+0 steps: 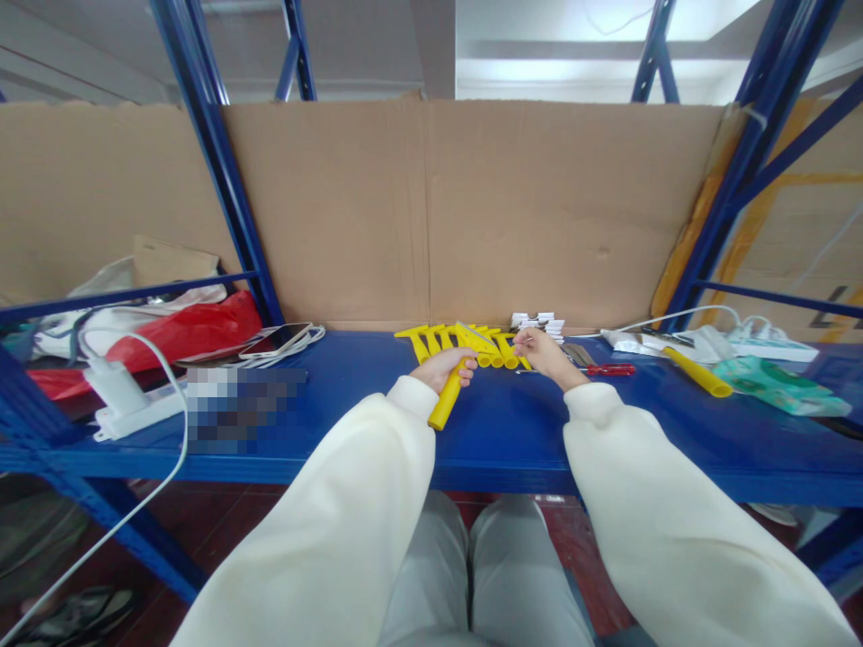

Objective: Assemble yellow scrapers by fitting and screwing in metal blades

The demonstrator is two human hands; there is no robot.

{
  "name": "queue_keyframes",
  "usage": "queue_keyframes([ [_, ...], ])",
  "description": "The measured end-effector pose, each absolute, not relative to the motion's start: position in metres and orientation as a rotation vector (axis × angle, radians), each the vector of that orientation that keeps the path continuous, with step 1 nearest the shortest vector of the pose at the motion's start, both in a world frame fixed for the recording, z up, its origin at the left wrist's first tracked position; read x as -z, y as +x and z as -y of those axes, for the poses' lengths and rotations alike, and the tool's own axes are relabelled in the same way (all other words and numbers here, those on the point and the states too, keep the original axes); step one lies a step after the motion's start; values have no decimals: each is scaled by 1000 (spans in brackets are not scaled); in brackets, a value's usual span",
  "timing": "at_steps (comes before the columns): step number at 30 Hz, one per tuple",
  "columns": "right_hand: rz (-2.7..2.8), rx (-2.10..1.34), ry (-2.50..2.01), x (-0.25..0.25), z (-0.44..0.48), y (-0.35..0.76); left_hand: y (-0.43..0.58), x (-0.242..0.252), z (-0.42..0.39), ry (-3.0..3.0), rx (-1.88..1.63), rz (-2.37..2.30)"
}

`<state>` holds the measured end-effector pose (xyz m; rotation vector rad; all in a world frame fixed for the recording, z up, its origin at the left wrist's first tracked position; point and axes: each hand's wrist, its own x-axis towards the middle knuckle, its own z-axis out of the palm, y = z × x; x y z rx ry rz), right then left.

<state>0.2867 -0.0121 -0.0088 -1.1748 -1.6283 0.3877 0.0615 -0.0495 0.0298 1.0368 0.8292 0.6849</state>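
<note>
My left hand (449, 367) is wrapped round the handle of a yellow plastic scraper (446, 402), whose head points up and right toward my other hand. My right hand (541, 352) is closed in a pinch near the scraper's head; what its fingertips hold is too small to make out. Behind both hands lies a row of several more yellow scrapers (431, 338) on the blue shelf (512, 431). A small stack of white pieces (539, 321) sits just behind my right hand.
A red-handled screwdriver (607, 369) and one more yellow scraper (698, 373) lie to the right, beside white packets and green packaging (775, 382). A phone (280, 340), a power strip with charger (125, 395) and a red bag (175, 337) are at left. A cardboard wall (438, 207) stands behind.
</note>
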Motion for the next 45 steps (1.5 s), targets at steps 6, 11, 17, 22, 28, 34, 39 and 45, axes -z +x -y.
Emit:
queue_keyframes([
  [6, 1599, -465, -931, 6, 13, 258, 64, -30, 51, 1031, -659, -798],
  [11, 1600, -514, -919, 7, 18, 246, 65, -29, 49, 1047, -636, -777],
  [17, 1601, -546, -911, 5, 24, 246, 65, -28, 48, 1039, -648, -750],
  [22, 1624, -506, -942, 3, 25, 245, 65, -28, 49, 1041, -660, -745],
  [28, 1657, -463, -1014, 4, 26, 244, 66, -27, 52, 1060, -671, -758],
  [34, 1546, -497, -1123, 10, 23, 249, 65, -30, 55, 1108, -680, -774],
  [39, 1432, -704, -1122, 5, 26, 248, 63, -32, 56, 1134, -665, -738],
  [45, 1523, -917, -1077, -2, 37, 247, 61, -32, 56, 1137, -655, -683],
])
